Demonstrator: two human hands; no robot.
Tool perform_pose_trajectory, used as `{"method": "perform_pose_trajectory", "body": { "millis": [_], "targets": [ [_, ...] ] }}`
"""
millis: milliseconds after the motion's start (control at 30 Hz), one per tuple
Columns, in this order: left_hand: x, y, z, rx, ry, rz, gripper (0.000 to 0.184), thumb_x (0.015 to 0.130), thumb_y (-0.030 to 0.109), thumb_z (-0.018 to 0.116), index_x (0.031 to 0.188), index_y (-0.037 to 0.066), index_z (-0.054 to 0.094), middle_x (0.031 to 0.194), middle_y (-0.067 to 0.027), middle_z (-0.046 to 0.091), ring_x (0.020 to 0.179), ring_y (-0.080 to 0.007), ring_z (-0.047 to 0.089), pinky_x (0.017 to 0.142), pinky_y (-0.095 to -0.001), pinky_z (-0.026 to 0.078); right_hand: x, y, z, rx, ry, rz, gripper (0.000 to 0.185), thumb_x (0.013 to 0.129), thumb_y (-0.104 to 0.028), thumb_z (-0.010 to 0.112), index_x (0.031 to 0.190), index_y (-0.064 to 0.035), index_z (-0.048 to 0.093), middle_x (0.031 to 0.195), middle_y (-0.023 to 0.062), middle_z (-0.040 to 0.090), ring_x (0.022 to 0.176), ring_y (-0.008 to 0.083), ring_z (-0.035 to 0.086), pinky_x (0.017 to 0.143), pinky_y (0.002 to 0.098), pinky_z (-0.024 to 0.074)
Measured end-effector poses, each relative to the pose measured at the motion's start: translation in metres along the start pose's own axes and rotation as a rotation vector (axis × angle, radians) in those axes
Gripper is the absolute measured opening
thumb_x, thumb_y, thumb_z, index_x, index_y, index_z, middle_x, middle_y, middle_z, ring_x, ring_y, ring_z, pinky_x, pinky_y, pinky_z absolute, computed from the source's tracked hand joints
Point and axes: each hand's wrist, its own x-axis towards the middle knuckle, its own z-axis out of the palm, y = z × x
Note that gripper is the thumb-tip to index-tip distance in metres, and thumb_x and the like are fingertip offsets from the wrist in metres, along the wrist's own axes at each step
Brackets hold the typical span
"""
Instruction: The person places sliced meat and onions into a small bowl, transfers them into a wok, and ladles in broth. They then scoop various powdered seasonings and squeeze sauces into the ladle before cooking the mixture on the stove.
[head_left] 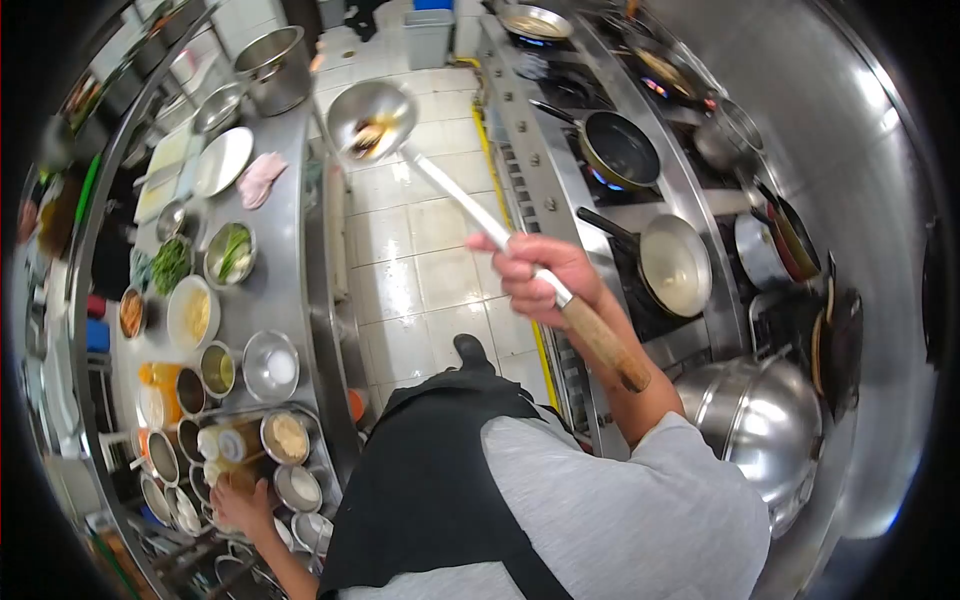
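My right hand [545, 275] is wrapped round the long handle of a ladle [450, 190], held up over the aisle. Its wooden grip end points back towards my forearm. Dark brown sauce with some pieces in it [370, 137] lies in the wide steel bowl of the ladle. Low on the left, my left hand [240, 505] has its thumb and fingers about a blurred, white-capped bottle [235, 445] among the seasoning containers. The fingertips are partly hidden there. Beside it stands a steel bowl of pale paste [285, 438].
On the left counter [285, 210] are a bowl of white powder [271, 366], chopped greens [171, 262], a white plate [224, 162] and a pot [272, 72]. Along the right, the stove carries a black pan [620, 150] over a flame, a light pan [675, 265] and a large steel dome [750, 430].
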Motion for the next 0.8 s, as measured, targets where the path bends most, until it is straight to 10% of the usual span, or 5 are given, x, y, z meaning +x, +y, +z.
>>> {"method": "perform_pose_trajectory", "body": {
  "millis": [267,533,733,800],
  "targets": [
    [0.033,0.051,-0.025,-0.264,0.295,0.317,0.047,0.087,0.029,0.077,0.122,0.0,0.065,0.118,-0.0181,0.067,0.117,-0.04,0.056,0.106,-0.0514,0.041,-0.107,-0.09,-0.076,-0.081,0.334,-0.57,0.036,0.107,-0.018,0.05,0.138,0.0002,0.053,0.078,-0.0025,0.053,0.054,0.0051,0.049,0.047,0.021,0.0393],
    [0.048,0.163,-0.043,-0.372,-0.003,0.713,0.039,0.084,0.016,0.08,0.119,0.004,0.066,0.132,-0.0183,0.063,0.132,-0.038,0.053,0.115,-0.049,0.037,-0.201,-0.142,-0.159,0.064,0.525,-0.754,0.033,0.106,-0.017,0.055,0.132,0.0027,0.056,0.078,-0.0033,0.055,0.059,0.0049,0.049,0.051,0.0217,0.0416],
    [0.031,0.243,-0.118,-1.181,-0.594,0.541,0.033,0.087,0.008,0.07,0.119,0.001,0.066,0.132,-0.0153,0.062,0.127,-0.0299,0.057,0.111,-0.0401,0.041,-0.248,-0.171,-0.178,0.163,0.458,-0.773,0.038,0.107,-0.015,0.052,0.134,0.011,0.05,0.078,-0.0012,0.051,0.059,0.0059,0.049,0.051,0.0215,0.0439],
    [0.013,0.291,-0.165,-1.443,-0.59,0.771,0.018,0.087,0.013,0.067,0.101,0.001,0.067,0.116,-0.0188,0.06,0.113,-0.0293,0.061,0.105,-0.0425,0.045,-0.257,-0.176,-0.177,0.247,0.371,-0.784,0.042,0.109,-0.015,0.047,0.14,0.0126,0.044,0.079,-0.0003,0.048,0.059,0.0074,0.049,0.051,0.0235,0.0439]
  ]
}}
